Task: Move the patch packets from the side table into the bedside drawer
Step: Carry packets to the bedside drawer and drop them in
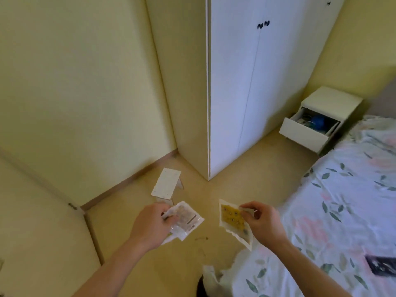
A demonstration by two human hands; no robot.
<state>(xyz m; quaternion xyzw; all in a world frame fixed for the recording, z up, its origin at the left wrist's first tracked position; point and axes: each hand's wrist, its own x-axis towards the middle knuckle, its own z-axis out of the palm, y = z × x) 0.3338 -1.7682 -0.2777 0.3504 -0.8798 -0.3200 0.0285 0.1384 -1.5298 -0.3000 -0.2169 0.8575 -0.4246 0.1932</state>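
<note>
My left hand (150,226) grips a clear-and-white patch packet (186,219) above the floor, low in the middle of the view. My right hand (261,221) pinches the top edge of a yellow patch packet (232,219) with dark dots, which hangs down tilted. A small white side table (166,183) stands on the floor just beyond my left hand, its top bare. The bedside cabinet (332,99) stands far right against the wall, its top drawer (304,133) pulled open with a blue round thing and cables inside.
A tall white wardrobe (246,82) fills the middle, between the side table and the bedside cabinet. A bed with a floral sheet (342,200) runs along the right, a dark object (381,265) lying on it. A door (42,221) stands at the left.
</note>
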